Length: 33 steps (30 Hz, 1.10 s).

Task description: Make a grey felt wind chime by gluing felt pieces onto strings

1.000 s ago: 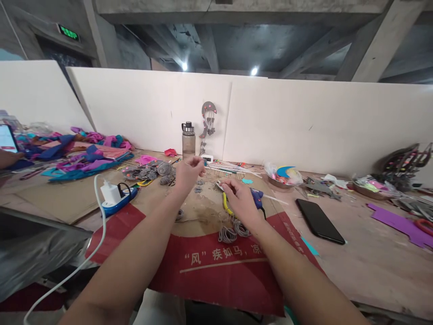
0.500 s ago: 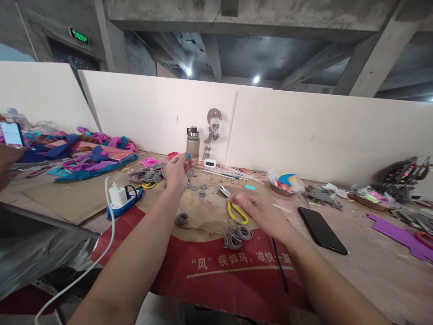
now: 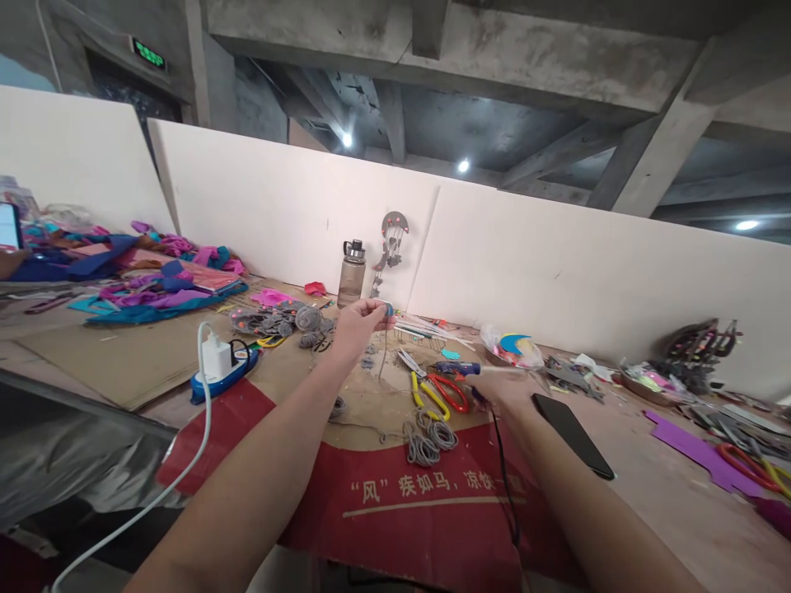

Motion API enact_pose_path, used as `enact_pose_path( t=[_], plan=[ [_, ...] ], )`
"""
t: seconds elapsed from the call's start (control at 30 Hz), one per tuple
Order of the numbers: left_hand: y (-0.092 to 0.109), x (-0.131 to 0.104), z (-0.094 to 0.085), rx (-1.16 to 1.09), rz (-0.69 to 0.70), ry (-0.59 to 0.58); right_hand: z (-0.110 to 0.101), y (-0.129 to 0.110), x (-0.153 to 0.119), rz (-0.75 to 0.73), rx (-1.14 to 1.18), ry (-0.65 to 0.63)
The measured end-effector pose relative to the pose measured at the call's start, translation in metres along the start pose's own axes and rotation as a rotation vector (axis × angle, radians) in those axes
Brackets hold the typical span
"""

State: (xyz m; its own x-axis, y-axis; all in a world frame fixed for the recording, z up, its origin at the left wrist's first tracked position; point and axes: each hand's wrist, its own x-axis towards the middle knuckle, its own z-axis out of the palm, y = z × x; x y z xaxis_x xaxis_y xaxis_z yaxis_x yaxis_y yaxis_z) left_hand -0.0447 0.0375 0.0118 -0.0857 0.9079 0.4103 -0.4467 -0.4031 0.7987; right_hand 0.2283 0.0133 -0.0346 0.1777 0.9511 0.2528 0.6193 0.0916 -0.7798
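Observation:
My left hand [image 3: 362,325] is raised over the middle of the table, thumb and fingers pinched on a small blue piece [image 3: 389,310]. A grey cord [image 3: 384,354] hangs down below those fingertips. To the right, my right hand [image 3: 499,387] is closed around a blue hot glue gun [image 3: 456,367], its nozzle pointing left and its black cable [image 3: 503,461] trailing toward me. Beside the gun lie yellow-handled scissors [image 3: 431,397] and red-handled scissors [image 3: 453,394]. Coils of grey cord [image 3: 426,441] rest nearer to me on the red-and-brown board [image 3: 395,511].
A water bottle [image 3: 352,276] stands by the white partition [image 3: 278,198], near a grey moon-shaped hanging ornament [image 3: 394,224]. A black phone [image 3: 572,435] lies at right. A power strip [image 3: 223,375] with a white cable and coloured felt scraps [image 3: 166,288] are at left. Another person's hand [image 3: 11,262] holds a phone.
My right hand has moved right from the yellow scissors to the glue gun, which it now grips. My left hand has shifted right with the blue piece, and the cord now hangs visibly below it.

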Motion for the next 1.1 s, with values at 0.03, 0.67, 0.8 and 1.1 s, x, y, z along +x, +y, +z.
enact_pose_path(
  t=[0.03,0.67,0.8,1.1],
  plan=[
    [0.0,0.0,0.001,-0.016,-0.016,-0.008,-0.001,-0.005,0.002,0.065,0.058,0.016],
    [-0.011,-0.01,0.007,0.027,-0.118,-0.087,0.012,-0.073,-0.076,-0.451,0.185,0.051],
    [-0.012,-0.011,0.008,-0.006,-0.149,-0.086,0.014,-0.073,-0.075,-0.518,0.12,0.08],
    [-0.011,-0.014,0.012,0.004,-0.145,-0.129,0.021,-0.07,-0.073,-0.488,0.048,0.058]
  ],
)
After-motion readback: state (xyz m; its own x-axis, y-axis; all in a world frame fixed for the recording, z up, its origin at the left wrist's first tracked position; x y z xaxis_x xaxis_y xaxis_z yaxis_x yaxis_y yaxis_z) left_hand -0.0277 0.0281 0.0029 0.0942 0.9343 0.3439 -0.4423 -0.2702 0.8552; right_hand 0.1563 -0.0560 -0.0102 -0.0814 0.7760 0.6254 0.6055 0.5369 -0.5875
